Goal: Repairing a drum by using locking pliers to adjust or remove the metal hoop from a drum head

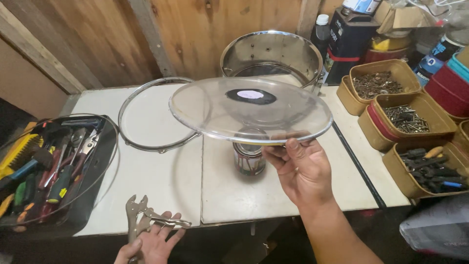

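Note:
My right hand [298, 168] grips the near edge of a clear round drumhead [215, 110] with a dark dot at its centre, holding it level above the white table [161, 181]. A small metal can [249, 159] stands on the table under the head. My left hand [154, 242] is at the table's front edge, palm up, holding locking pliers [141, 217]. A metal drum hoop [146, 115] lies flat on the table behind the head. A shiny metal drum shell [271, 54] stands at the back against the wooden wall.
A black tray of screwdrivers and hand tools [49, 166] sits at the left. Tan tubs of screws and bits [405, 117] line the right side. Bottles and cans [349, 34] crowd the back right corner.

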